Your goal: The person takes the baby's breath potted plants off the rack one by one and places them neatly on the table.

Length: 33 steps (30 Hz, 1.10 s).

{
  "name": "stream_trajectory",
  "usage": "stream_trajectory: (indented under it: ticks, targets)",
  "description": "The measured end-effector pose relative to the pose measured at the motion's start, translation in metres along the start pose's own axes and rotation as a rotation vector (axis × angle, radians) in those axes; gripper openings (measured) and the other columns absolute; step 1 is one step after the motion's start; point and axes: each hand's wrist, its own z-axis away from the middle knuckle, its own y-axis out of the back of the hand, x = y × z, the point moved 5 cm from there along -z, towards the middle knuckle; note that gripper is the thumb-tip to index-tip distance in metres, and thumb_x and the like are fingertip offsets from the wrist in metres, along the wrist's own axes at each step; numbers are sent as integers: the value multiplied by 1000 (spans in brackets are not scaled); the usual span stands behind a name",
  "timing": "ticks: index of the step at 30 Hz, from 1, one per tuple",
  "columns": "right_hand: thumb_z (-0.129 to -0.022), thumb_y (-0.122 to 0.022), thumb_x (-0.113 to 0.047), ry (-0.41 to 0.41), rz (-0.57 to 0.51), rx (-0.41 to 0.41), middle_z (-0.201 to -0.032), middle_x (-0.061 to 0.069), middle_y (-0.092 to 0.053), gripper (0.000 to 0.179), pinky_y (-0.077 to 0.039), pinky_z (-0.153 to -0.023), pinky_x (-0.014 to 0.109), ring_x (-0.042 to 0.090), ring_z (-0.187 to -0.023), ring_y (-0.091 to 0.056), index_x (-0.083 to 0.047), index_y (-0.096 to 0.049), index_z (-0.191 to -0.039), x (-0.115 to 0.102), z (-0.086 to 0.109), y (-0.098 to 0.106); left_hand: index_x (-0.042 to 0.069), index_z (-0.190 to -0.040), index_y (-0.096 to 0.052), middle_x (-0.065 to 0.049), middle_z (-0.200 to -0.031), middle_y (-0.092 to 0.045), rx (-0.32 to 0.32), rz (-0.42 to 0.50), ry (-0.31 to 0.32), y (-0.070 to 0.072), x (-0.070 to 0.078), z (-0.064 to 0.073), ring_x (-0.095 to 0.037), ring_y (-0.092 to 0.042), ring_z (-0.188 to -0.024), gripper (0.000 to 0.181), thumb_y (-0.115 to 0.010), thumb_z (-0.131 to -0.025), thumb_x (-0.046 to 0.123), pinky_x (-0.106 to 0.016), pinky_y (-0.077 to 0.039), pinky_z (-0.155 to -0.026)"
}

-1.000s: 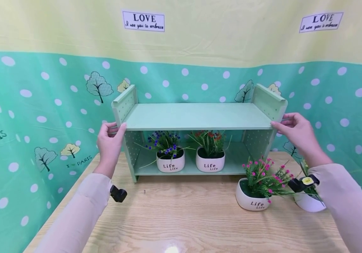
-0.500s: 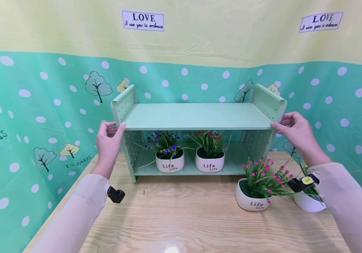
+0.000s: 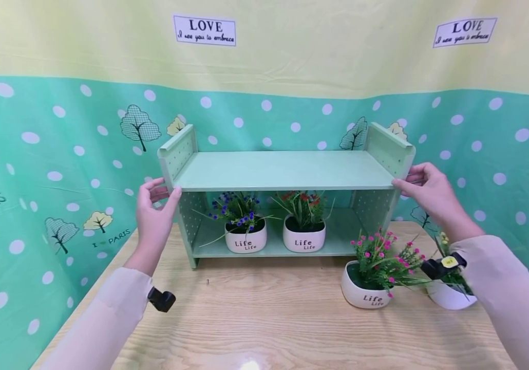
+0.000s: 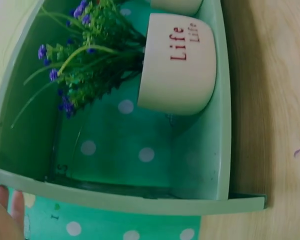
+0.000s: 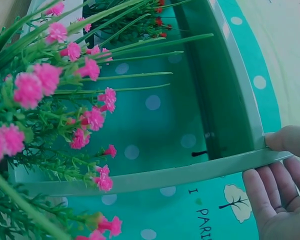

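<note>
A pale green two-tier shelf (image 3: 283, 169) with perforated side panels stands on the wooden table. My left hand (image 3: 153, 221) is at its left side panel, thumb at the front edge and fingers outside; in the left wrist view only a few fingers (image 4: 16, 205) show. On the opposite panel, my right hand (image 3: 431, 198) pinches the edge, thumb inside and fingers outside, as the right wrist view shows. Two white "Life" pots stand on the lower tier: one with blue-purple flowers (image 3: 246, 240), one with red flowers (image 3: 304, 240).
A white pot with pink flowers (image 3: 367, 295) stands on the table (image 3: 255, 318) in front of the shelf's right end. Another white pot (image 3: 450, 297) with yellow blooms is beside it, partly behind the right wrist. A patterned curtain (image 3: 292, 67) hangs behind.
My left hand has shifted slightly left and down, its thumb and fingers a bit further apart. The right hand keeps its hold on the panel. The whole head view has drifted slightly.
</note>
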Motion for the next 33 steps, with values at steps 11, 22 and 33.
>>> stream_trajectory:
  ticks: [11,22,33]
  targets:
    - [-98,-67,-31,0,-13,-31,-118,13,-48,47,-55,-75,18,8,-88,-58,0,-42,-124,-2,-3,2,9,-135,-53,-4,-115,-55,-125,176,-40,-15,29,27,-16,-53,-106,41,-67,-98,18,-22,-49,-86]
    - [-99,-66,-27,-19,-29,-48,-119,15,-46,45,-56,-76,19,10,-88,-59,0,-40,-123,-4,-4,1,0,-123,-59,-8,-111,-64,-500,181,-140,-56,53,66,-20,-63,-100,30,-69,-96,10,-27,-56,-85]
    - [-98,-66,-28,-14,-28,-30,-116,13,-45,47,-56,-75,19,15,-89,-59,1,-41,-124,-3,-3,0,13,-121,-65,-5,-117,-67,-825,124,-102,-98,55,106,-20,-64,-105,29,-73,-94,17,-33,-57,-87]
